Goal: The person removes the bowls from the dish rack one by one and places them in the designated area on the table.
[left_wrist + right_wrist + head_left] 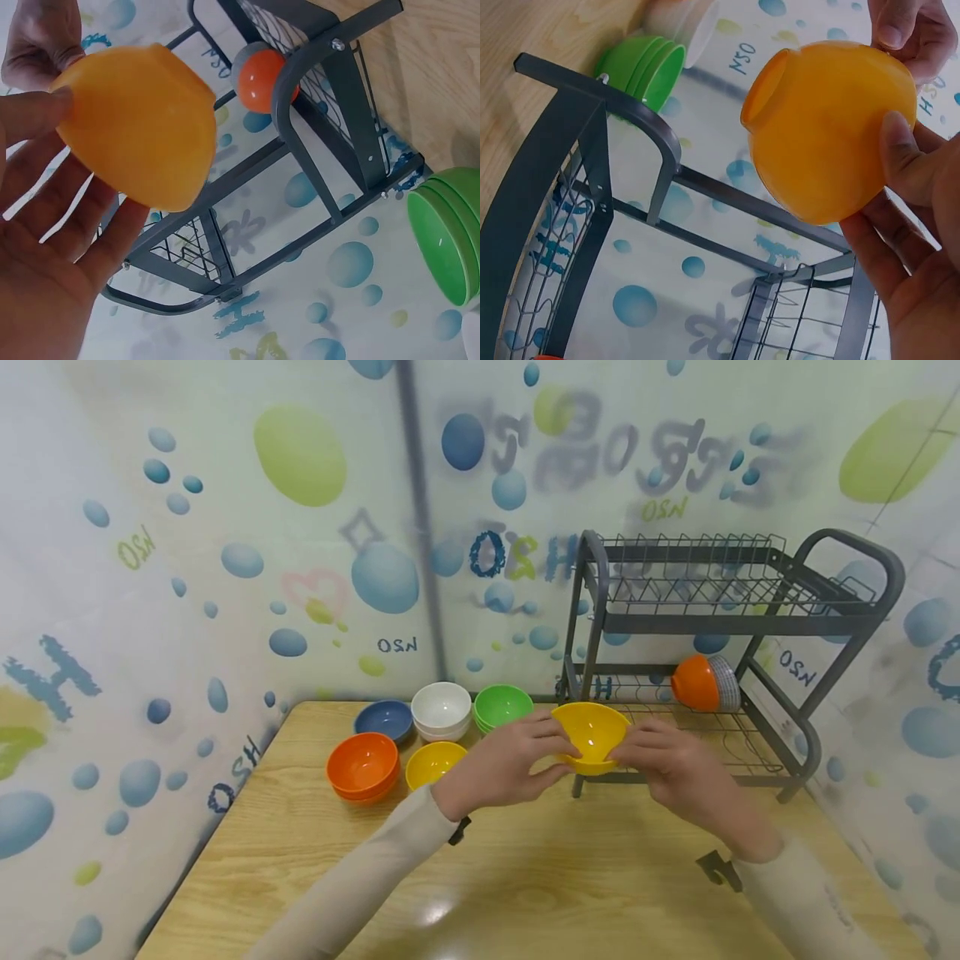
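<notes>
A yellow bowl (pixel 592 733) is held up off the table, just in front of the dish rack. My left hand (pixel 525 758) pinches its left rim between thumb and fingers. On the opposite side my right hand (pixel 667 767) pinches the rim the same way. The left wrist view shows the outside of the yellow bowl (pixel 142 127) with the left hand's fingers (pixel 105 217) along its wall. In the right wrist view the bowl's (pixel 825 135) foot ring faces away from the right hand (pixel 922 202).
The grey two-tier dish rack (pixel 682 625) stands at the right, an orange bowl (pixel 693 683) and a grey-patterned one (pixel 726 685) tipped sideways on its lower tier. Left of it are white (pixel 441 708), green (pixel 504 703), orange (pixel 363 767), blue (pixel 384 720) and yellow bowls (pixel 433 763).
</notes>
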A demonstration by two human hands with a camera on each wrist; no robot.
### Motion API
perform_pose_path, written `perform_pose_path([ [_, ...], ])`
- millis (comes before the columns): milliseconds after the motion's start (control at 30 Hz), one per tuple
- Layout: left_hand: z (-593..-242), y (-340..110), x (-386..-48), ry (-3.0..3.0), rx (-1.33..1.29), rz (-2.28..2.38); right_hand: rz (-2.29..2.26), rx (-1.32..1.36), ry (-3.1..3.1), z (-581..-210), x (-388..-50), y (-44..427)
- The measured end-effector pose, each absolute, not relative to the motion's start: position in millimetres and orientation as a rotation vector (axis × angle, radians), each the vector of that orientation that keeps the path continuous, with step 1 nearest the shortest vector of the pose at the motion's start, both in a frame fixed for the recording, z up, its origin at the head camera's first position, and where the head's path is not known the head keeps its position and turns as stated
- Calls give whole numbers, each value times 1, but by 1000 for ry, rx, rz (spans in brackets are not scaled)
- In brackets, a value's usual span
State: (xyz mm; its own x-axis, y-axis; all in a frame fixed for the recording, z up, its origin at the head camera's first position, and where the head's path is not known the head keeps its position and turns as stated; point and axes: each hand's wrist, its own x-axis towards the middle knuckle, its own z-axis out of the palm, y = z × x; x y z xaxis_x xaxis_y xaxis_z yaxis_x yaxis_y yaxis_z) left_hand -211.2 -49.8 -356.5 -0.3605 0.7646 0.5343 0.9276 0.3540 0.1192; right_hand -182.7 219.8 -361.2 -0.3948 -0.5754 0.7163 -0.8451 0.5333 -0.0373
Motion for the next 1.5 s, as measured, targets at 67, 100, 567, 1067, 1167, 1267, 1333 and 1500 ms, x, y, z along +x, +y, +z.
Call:
perform_pose_path([
  [67,-356,-52,-209,-2242,-1499,-527,533,1169,-2128,-362,-183,218],
  [100,-356,-53,-208,-2242,-1508,-504,528,1177,-2137,-362,-183,217],
  [567,-359,-68,-205,-2217,-1451,-504,649,1218,-2205,-366,-189,204],
  [1067,-360,-90,-216,-2160,-1283,-473,802,1118,-2240,-363,-207,199],
  [1167,-362,-99,-220,-2180,-1231,-461,821,1016,-2238,-364,-213,200],
  [1267,-365,-110,-224,-2219,-1176,-433,865,916,-2222,-364,-220,201],
  [1333,-368,-118,-227,-2242,-1139,-414,924,842,-2233,-364,-225,201],
  [1500,-378,-135,-233,-2281,-1060,-378,1153,630,-2342,-360,-235,203],
])
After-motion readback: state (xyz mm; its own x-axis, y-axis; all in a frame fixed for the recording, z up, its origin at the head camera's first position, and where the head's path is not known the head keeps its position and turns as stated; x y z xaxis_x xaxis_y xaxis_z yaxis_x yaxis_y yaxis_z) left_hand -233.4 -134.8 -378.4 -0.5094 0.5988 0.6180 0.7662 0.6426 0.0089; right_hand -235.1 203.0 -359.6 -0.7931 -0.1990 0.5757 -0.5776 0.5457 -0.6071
